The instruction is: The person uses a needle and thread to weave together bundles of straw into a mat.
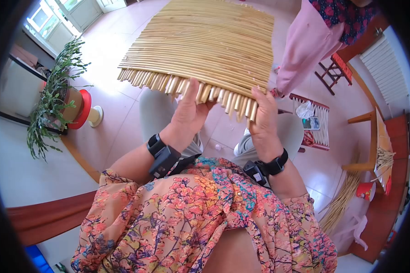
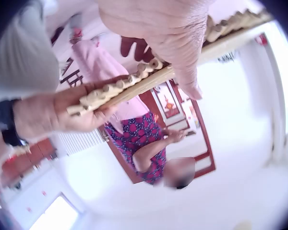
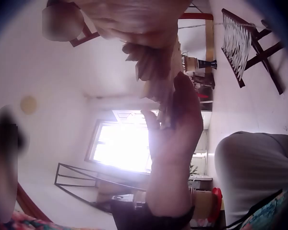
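A mat of pale yellow stalks laid side by side (image 1: 205, 45) is held up over the lap in the head view, a row of short cut ends along its near edge. The left hand (image 1: 189, 113) grips that edge near its middle, thumb on top and fingers beneath. At the near right corner the right hand (image 1: 265, 113) pinches the mat with its thumb on top. In the left wrist view the mat's edge (image 2: 134, 86) shows side-on between the left hand (image 2: 158, 28) and the right hand (image 2: 62, 110). The right wrist view shows the left hand (image 3: 175, 139) holding the edge.
Another person in pink trousers (image 1: 305, 41) stands at the upper right. A low woven stool (image 1: 321, 132) holds a phone and crumpled plastic. Loose stalks (image 1: 344, 200) lie at the lower right beside a red bucket (image 1: 365, 191). A potted plant (image 1: 54, 100) is at the left.
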Motion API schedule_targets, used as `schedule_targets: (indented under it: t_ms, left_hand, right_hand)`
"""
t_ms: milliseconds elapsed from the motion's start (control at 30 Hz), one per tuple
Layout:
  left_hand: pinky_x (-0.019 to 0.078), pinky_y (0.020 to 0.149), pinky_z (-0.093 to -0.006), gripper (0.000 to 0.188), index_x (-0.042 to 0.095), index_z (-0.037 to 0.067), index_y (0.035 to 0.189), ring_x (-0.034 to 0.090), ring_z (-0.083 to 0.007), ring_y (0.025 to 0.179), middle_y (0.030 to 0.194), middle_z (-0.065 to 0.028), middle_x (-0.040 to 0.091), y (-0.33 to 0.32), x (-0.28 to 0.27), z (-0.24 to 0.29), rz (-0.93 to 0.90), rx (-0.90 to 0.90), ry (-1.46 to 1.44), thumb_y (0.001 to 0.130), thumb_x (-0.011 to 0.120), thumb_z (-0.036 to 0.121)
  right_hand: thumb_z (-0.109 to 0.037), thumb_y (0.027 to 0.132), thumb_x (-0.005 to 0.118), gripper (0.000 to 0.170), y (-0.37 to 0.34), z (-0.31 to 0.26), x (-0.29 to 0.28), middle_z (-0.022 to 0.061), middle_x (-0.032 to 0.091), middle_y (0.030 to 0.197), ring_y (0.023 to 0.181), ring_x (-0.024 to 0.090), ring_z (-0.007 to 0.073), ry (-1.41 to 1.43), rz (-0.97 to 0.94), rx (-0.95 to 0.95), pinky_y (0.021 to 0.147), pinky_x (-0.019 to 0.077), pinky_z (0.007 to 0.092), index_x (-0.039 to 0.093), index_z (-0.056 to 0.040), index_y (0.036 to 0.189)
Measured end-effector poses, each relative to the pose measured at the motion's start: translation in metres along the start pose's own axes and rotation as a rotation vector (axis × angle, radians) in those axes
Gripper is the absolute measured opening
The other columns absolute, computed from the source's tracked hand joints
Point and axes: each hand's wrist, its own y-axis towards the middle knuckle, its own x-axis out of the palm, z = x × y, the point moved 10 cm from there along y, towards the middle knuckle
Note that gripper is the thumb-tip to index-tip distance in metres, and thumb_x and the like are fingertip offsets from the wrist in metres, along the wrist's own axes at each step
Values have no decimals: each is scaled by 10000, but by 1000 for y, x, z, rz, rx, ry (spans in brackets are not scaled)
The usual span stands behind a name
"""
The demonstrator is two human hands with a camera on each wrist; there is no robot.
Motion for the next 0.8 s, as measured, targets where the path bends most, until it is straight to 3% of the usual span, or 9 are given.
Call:
schedule_targets:
  t_ms: [33,200,267,400,500,600,667,767,800]
  left_hand:
    - [464,881,-367,339,500,71,1148,557,-212,1030,1087,-61,581,-1,-18,8,225,68,5,845,612,174]
    - [534,690,-291,229,572,53,993,624,-187,845,952,-61,627,3,-45,27,387,115,-30,782,598,-31]
    - [538,778,-330,272,527,6,1067,617,-232,900,1014,-120,606,16,-79,33,376,34,-132,800,560,-38]
    - [526,822,-342,327,499,8,1091,582,-223,978,1059,-114,575,10,-76,48,399,56,8,782,545,-85]
    - [521,835,-354,348,487,13,1113,571,-230,1000,1093,-120,558,6,-76,50,427,11,-1,783,540,-86]
    - [518,846,-365,350,483,7,1124,569,-244,1007,1092,-123,560,7,-93,50,463,-39,-26,789,544,-73]
    - [524,835,-367,345,478,1,1129,572,-250,1004,1094,-130,561,2,-69,55,430,-8,-21,795,540,-61]
    - [532,819,-372,341,469,-10,1142,580,-263,996,1099,-146,562,0,-60,61,341,12,-32,808,529,-41]
    - [535,815,-376,341,464,-15,1149,584,-270,993,1103,-154,563,1,-57,63,288,3,-42,814,521,-34]
  right_hand:
    - [-50,868,488,259,-1,5,-1,132,584,1049,915,608,204,9,17,2,814,511,318,486,30,1114]
    - [-148,883,550,337,4,9,15,124,602,1000,791,615,160,-36,-230,68,636,512,268,466,21,1162]
    - [-168,874,576,349,-5,10,21,92,621,906,629,573,94,-166,-377,183,503,434,206,501,-6,1175]
    - [-176,871,583,282,-2,23,-2,67,618,876,579,540,82,-384,-362,231,477,393,192,566,-17,1103]
    - [-167,860,591,228,2,24,-18,37,610,841,612,538,75,-449,-247,223,506,394,195,608,-19,1032]
    - [-168,817,635,345,10,29,-18,92,609,968,837,581,136,-523,-183,134,679,458,258,560,-7,1113]
    - [-178,777,672,503,18,20,-2,161,548,1149,1109,496,204,-722,-175,-175,894,408,324,485,1,1208]
    - [-207,741,708,646,26,22,29,194,441,1292,1251,371,241,-780,-245,-230,995,327,331,406,7,1271]
    - [-187,795,657,483,25,17,41,163,541,1174,1108,502,212,-752,-272,-331,915,397,301,486,31,1191]
